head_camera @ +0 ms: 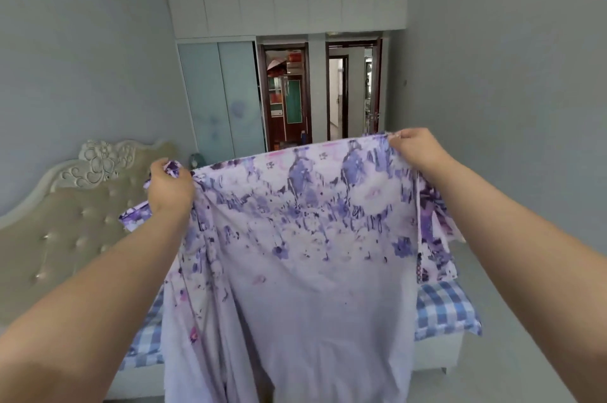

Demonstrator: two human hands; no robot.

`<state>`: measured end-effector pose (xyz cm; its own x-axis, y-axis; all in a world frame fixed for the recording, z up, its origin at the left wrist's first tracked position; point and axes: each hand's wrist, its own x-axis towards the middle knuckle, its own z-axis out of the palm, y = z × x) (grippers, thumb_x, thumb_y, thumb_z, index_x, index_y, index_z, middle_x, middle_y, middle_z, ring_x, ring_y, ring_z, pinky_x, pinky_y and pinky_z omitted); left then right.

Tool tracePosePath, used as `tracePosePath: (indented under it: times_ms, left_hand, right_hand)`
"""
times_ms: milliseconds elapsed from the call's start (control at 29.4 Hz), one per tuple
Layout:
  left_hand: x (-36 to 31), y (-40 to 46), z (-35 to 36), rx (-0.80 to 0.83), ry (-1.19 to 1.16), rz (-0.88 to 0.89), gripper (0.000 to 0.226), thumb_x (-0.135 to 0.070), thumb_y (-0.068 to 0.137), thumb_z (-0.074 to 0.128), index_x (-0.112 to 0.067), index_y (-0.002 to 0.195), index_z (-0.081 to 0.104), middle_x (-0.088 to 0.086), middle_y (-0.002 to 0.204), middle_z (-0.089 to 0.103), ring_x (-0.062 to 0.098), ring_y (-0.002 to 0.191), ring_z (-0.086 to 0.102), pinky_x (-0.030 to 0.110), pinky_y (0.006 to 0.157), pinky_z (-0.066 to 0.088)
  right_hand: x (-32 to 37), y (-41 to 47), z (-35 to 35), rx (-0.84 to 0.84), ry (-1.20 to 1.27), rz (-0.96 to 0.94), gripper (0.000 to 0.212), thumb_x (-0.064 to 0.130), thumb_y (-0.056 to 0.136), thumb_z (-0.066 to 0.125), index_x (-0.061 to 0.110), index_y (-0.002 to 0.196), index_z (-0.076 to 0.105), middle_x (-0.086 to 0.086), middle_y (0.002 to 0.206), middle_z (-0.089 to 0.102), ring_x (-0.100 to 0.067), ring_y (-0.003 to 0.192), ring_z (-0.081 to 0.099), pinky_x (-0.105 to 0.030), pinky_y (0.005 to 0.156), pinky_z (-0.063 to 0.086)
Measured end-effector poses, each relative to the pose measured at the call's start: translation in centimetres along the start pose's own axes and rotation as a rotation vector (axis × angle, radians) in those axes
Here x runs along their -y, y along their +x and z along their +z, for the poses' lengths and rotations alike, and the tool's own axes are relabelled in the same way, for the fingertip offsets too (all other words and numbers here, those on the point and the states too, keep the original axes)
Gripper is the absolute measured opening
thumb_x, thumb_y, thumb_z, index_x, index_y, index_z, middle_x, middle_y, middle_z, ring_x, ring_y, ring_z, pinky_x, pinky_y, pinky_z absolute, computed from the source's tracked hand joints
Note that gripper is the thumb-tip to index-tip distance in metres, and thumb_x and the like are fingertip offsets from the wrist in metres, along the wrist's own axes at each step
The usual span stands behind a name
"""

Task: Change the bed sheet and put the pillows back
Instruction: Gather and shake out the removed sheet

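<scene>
L hand (170,187) & R hand (418,148) each fist-gripped on top edge of purple floral cotton sheet (295,238), held up over blue-white checked mattress (441,307); beige tufted headboard (65,222) left of mattress.

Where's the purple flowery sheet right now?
In the head view the sheet hangs mid-frame, held up by its top edge between the left hand and right hand, over the checked bed.

- A home bedroom: a bed (443,307) in blue check sits at six o'clock.
- A tufted, carved headboard (65,222) stands at nine o'clock.
- A sliding-door wardrobe (220,97) and two open doorways (353,87) show at twelve o'clock.
</scene>
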<state>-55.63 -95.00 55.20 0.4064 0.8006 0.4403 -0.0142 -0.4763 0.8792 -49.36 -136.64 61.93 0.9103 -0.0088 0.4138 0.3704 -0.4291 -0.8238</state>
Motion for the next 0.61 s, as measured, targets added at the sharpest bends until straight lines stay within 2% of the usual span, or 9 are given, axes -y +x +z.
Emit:
tracePosePath:
  times_ms: [34,68,136,238,340,408,476,544,612]
  left_hand:
    - [-0.3,0.2,-0.3,0.034,-0.024,-0.014,0.042,-0.026,0.089,0.051,-0.018,0.131,0.048,0.011,0.118,0.062,0.03,0.103,0.058,0.026,0.079,0.035]
    - [-0.7,0.3,-0.4,0.085,-0.044,-0.022,0.048,-0.024,0.089,0.052,-0.018,0.136,0.045,0.01,0.124,0.06,0.029,0.107,0.057,0.025,0.083,0.036]
    - [-1.8,0.4,-0.3,0.208,-0.055,-0.03,0.053,-0.021,0.089,0.053,-0.018,0.141,0.041,0.007,0.133,0.055,0.027,0.116,0.054,0.026,0.094,0.038]
    - [-4.2,-1.2,0.5,0.378,-0.088,-0.02,0.047,-0.014,0.09,0.057,-0.012,0.137,0.048,0.009,0.133,0.055,0.022,0.12,0.053,0.026,0.102,0.038]
    - [-6.7,-4.2,0.7,0.682,-0.159,0.089,0.041,-0.007,0.09,0.057,-0.015,0.13,0.057,-0.002,0.125,0.062,0.011,0.115,0.055,0.02,0.098,0.038]
    - [-8.1,-6.2,0.2,1.041,-0.085,0.221,0.041,-0.017,0.092,0.057,-0.034,0.129,0.055,-0.022,0.116,0.062,0.0,0.112,0.055,0.018,0.098,0.036]
    - [-9.0,-7.8,-0.1,1.349,-0.057,0.245,0.036,-0.029,0.092,0.057,-0.047,0.123,0.054,-0.027,0.119,0.061,-0.005,0.113,0.055,0.009,0.093,0.04]
    - [-8.9,-8.8,0.0,1.446,-0.094,0.24,0.029,-0.031,0.091,0.057,-0.038,0.119,0.059,-0.017,0.124,0.063,0.001,0.118,0.056,0.013,0.097,0.042]
    - [-8.3,-9.2,0.3,1.4,-0.135,0.211,0.022,-0.028,0.093,0.058,-0.022,0.113,0.066,-0.004,0.119,0.067,0.01,0.113,0.06,0.027,0.103,0.041]
  right_hand:
    - [-0.3,-0.3,0.2,0.055,0.056,0.062,0.031,0.027,0.089,0.065,0.013,0.062,0.058,0.008,0.05,0.057,-0.004,0.045,0.051,-0.01,0.05,0.043]
    - [-0.5,-0.6,0.6,0.138,0.147,0.144,0.026,0.031,0.085,0.069,0.006,0.078,0.068,0.002,0.066,0.069,-0.008,0.06,0.064,-0.016,0.064,0.053]
    - [-0.3,-1.3,1.3,0.423,0.336,0.371,0.04,0.032,0.078,0.075,0.002,0.103,0.068,-0.013,0.094,0.073,-0.025,0.086,0.071,-0.036,0.073,0.058]
    - [1.6,-2.4,3.7,0.727,0.42,0.52,0.028,0.026,0.079,0.069,0.003,0.095,0.068,-0.014,0.093,0.071,-0.027,0.083,0.07,-0.035,0.071,0.056]
    - [4.1,-3.4,6.9,0.722,0.487,0.556,0.018,0.023,0.093,0.057,0.006,0.088,0.061,-0.01,0.086,0.063,-0.024,0.077,0.063,-0.036,0.075,0.054]
    - [5.4,-4.2,8.6,0.675,0.502,0.488,0.018,0.02,0.094,0.057,0.003,0.094,0.062,-0.011,0.086,0.063,-0.024,0.076,0.062,-0.036,0.075,0.053]
    - [6.0,-5.0,10.0,0.656,0.469,0.363,0.025,0.018,0.093,0.059,-0.002,0.107,0.062,-0.016,0.094,0.067,-0.026,0.081,0.064,-0.036,0.079,0.054]
    - [6.1,-5.5,10.9,0.656,0.422,0.269,0.03,0.018,0.091,0.062,-0.001,0.114,0.063,-0.017,0.098,0.069,-0.024,0.082,0.066,-0.034,0.079,0.056]
    - [5.8,-5.7,11.1,0.701,0.405,0.225,0.03,0.014,0.091,0.062,-0.001,0.116,0.062,-0.012,0.092,0.069,-0.019,0.076,0.067,-0.028,0.074,0.057]
